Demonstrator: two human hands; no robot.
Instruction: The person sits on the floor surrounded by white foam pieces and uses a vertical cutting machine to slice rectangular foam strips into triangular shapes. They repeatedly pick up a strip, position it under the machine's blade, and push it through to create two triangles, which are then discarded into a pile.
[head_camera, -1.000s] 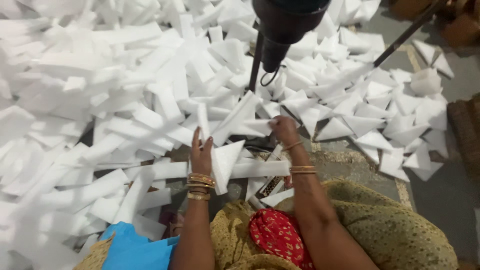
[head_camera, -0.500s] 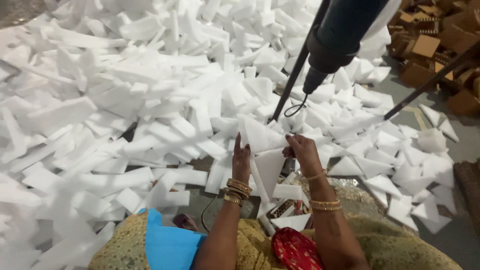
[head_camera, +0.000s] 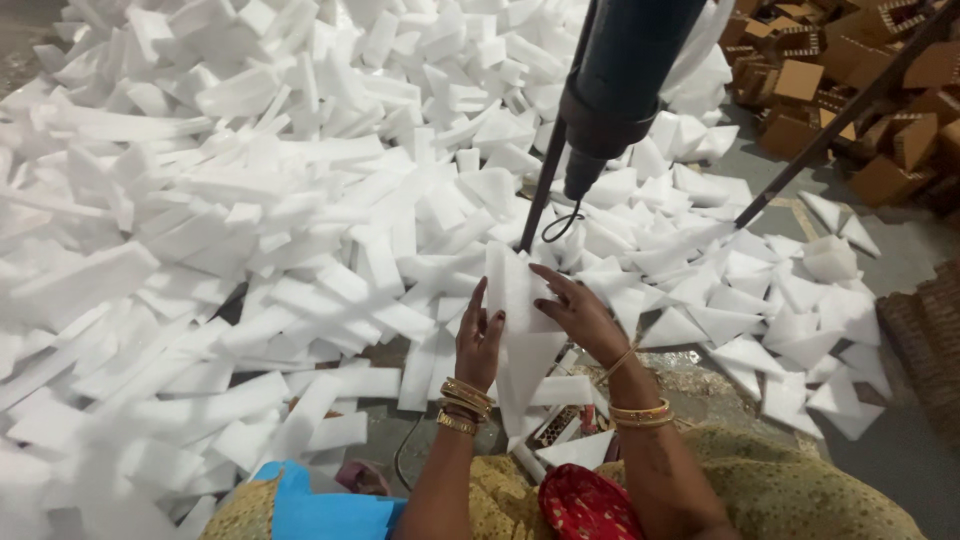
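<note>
foam heap (head_camera: 250, 200) left, cardboard blocks (head_camera: 850, 90) right

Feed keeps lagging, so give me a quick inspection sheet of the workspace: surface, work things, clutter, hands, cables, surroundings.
Surface: grey floor, mostly buried.
Job's things: white foam piece held upright between both hands.
Clutter: heap of white foam strips; foam triangles on the right.
Grippers: left hand and right hand flat against the piece.
Cables: dark cord on the floor.
Surroundings: dark tool body overhead; brown blocks.
</note>
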